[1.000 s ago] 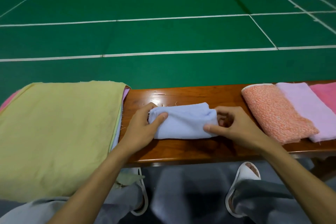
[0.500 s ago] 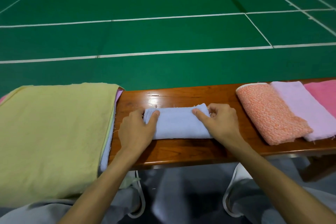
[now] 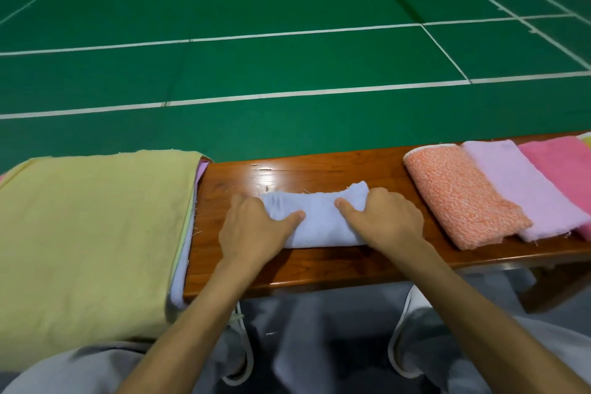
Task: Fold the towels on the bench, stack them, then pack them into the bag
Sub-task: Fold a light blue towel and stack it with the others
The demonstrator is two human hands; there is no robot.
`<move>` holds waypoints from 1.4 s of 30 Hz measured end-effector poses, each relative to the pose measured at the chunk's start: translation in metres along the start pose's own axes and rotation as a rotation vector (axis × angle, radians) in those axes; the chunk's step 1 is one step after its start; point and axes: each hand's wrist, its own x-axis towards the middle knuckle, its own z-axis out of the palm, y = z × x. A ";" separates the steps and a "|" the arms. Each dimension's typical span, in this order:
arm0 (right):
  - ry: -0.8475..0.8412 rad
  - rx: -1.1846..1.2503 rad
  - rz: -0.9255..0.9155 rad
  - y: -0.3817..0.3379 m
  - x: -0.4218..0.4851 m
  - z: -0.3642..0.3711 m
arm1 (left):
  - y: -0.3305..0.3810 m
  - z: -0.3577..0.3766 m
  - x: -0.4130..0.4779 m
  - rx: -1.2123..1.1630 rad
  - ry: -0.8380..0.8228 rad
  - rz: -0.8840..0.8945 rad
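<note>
Currently, folding step: left hand (image 3: 256, 229) and right hand (image 3: 388, 221) grip the blue towel (image 3: 319, 224) ends, fingers (image 3: 347, 204) curled round it, mid-desk (image 3: 319, 267). Next, probably: stack it beside the folded towels (image 3: 463, 198).

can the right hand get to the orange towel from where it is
Probably yes: the orange towel lies just beside the right hand on the bench, only bare wood between them, though the hand grips the blue towel and must let go first.
</note>
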 end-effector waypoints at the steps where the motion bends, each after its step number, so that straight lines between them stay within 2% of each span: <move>1: -0.016 0.038 -0.002 0.002 0.002 0.000 | 0.005 0.001 0.000 -0.014 -0.007 0.006; 4: -0.058 0.288 -0.004 0.015 0.006 -0.002 | 0.020 0.003 0.000 -0.141 -0.040 0.003; 7: -0.069 0.720 -0.060 0.031 0.008 -0.008 | 0.034 0.003 0.005 -0.549 -0.100 -0.119; 10: -0.003 0.942 -0.094 0.043 0.006 -0.021 | 0.042 -0.005 0.017 -1.045 -0.359 -0.395; 12: 0.055 1.049 -0.100 0.049 0.007 -0.031 | 0.046 -0.012 0.021 -1.228 -0.493 -0.481; 16: 0.091 1.184 -0.127 0.060 0.006 -0.044 | 0.059 -0.013 0.019 -1.394 -0.555 -0.381; 19: 0.119 1.073 -0.264 0.067 0.004 -0.053 | 0.077 -0.005 0.012 -1.421 -0.607 -0.279; 22: 0.202 1.054 -0.303 0.076 0.009 -0.068 | 0.107 0.006 0.019 -1.358 -0.472 -0.233; 25: 0.344 1.057 -0.189 0.102 0.020 -0.084 | 0.160 0.015 0.030 -1.343 -0.460 -0.161; 31: 0.579 1.015 -0.041 0.202 0.052 -0.110 | 0.297 0.067 0.057 -1.201 -0.567 0.138; 35: 0.738 1.038 0.111 0.278 0.077 -0.134 | 0.390 0.123 0.060 -1.142 -0.701 0.221; 42: 0.922 1.154 0.351 0.384 0.103 -0.161 | 0.518 0.202 0.051 -1.076 -0.879 0.255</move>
